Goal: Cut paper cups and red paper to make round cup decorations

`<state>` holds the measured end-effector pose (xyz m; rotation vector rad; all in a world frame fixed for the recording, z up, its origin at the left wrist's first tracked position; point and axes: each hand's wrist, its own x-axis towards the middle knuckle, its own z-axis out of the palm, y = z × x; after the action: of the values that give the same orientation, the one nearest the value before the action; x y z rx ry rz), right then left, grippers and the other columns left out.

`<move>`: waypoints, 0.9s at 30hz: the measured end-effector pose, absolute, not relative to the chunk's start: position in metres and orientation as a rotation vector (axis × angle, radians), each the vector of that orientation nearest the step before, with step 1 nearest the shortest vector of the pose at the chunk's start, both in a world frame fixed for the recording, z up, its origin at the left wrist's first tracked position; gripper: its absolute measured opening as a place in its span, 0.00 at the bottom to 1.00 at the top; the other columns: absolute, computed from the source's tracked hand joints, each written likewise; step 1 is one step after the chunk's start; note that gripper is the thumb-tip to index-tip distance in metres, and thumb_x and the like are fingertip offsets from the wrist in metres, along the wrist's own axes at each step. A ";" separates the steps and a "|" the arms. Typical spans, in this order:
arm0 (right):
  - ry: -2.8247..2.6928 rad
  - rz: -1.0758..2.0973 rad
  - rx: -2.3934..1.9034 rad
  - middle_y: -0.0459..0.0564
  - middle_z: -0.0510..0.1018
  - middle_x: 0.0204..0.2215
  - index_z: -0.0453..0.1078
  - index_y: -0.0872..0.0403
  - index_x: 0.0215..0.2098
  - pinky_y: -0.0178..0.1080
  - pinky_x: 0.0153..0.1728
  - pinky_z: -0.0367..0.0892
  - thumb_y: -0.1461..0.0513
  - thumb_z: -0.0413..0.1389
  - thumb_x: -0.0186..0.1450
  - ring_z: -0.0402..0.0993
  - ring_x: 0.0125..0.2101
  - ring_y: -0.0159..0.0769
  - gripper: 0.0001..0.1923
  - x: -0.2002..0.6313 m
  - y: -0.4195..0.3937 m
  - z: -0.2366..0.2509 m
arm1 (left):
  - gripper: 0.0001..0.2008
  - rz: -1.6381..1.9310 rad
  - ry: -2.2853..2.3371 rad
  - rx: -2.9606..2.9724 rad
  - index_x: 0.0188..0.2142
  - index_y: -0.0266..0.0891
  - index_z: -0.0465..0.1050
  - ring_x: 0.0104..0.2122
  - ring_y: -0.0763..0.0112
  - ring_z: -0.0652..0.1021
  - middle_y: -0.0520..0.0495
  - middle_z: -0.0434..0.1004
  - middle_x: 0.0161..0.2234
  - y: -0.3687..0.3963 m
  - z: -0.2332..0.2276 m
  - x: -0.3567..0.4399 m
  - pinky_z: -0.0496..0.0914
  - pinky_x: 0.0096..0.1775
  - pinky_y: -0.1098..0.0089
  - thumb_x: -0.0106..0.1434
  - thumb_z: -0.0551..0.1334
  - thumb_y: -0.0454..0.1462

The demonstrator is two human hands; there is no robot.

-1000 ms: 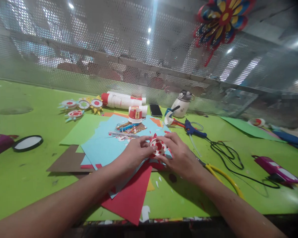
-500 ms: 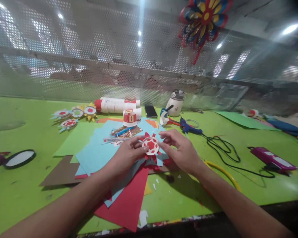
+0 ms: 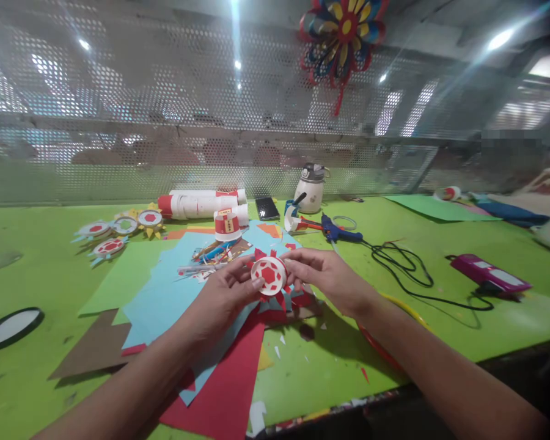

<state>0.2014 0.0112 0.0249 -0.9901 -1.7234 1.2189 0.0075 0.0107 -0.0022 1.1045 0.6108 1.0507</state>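
Observation:
Over the pile of coloured paper, a round red-and-white paper craft piece (image 3: 270,276) is held upright, its patterned face toward me. Red paper points stick out around its rim, and a red hexagon sits in the middle. My left hand (image 3: 229,286) pinches its left side, thumb on the front and fingers behind. At the right edge, my right hand (image 3: 325,275) is closed on the rim, its thumb and forefinger together there. Below the hands lie light blue sheets (image 3: 158,293), a red sheet (image 3: 229,385) and red scraps.
Several similar finished pieces (image 3: 110,246) lie at the left. A red-and-white paper cup (image 3: 228,226), a phone (image 3: 267,208) and a bottle (image 3: 309,188) stand or lie behind. On the right are a blue glue gun (image 3: 341,232), its black cord and a magenta device (image 3: 490,273).
My right hand has moved in from beside the craft piece and closed on its right edge. The left hand keeps its pinch. The whole view has shifted slightly to the right.

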 end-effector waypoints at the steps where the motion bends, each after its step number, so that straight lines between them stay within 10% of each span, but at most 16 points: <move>1: -1.714 1.237 -0.997 0.47 0.77 0.32 0.73 0.55 0.40 0.34 0.31 0.67 0.54 0.56 0.63 0.71 0.29 0.29 0.13 0.201 0.011 0.025 | 0.20 1.049 0.626 1.113 0.49 0.38 0.70 0.40 0.63 0.77 0.39 0.76 0.45 0.010 -0.002 0.008 0.69 0.43 0.65 0.56 0.65 0.36; 27: -1.655 1.206 -1.111 0.47 0.75 0.31 0.69 0.56 0.37 0.35 0.30 0.68 0.60 0.61 0.57 0.71 0.30 0.31 0.12 0.185 0.005 0.020 | 0.15 0.996 0.702 1.071 0.45 0.40 0.69 0.41 0.67 0.75 0.43 0.75 0.45 0.005 0.006 0.005 0.68 0.41 0.68 0.58 0.64 0.39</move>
<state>0.1845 0.0051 0.0205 -1.1108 -1.6553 1.2064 0.0048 0.0049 0.0057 1.0713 0.7025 0.9961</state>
